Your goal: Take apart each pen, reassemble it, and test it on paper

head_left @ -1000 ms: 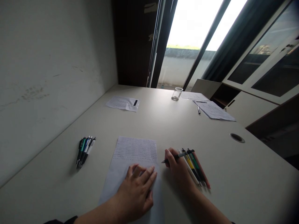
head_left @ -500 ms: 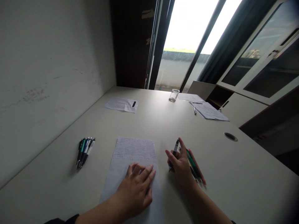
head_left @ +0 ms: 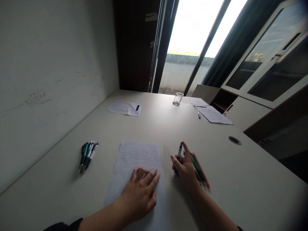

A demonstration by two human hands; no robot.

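In the head view, my left hand lies flat, palm down, on a sheet of paper whose upper part is covered in lines of writing. Its lower part looks blank where my hand does not cover it. To the right of the sheet, my right hand grips a black pen, held nearly upright with the index finger at its top end. Beside and partly behind that hand lie several pens, among them a green pen and a red pen.
A bunch of pens lies on the white table to the left. Farther back are a creased paper, a glass jar, a stack of papers and a pen. A round cable hole sits at right.
The pen in my right hand has tilted a little more upright, with the index finger now at its top. My left hand stays in place on the paper. The view has shifted slightly.
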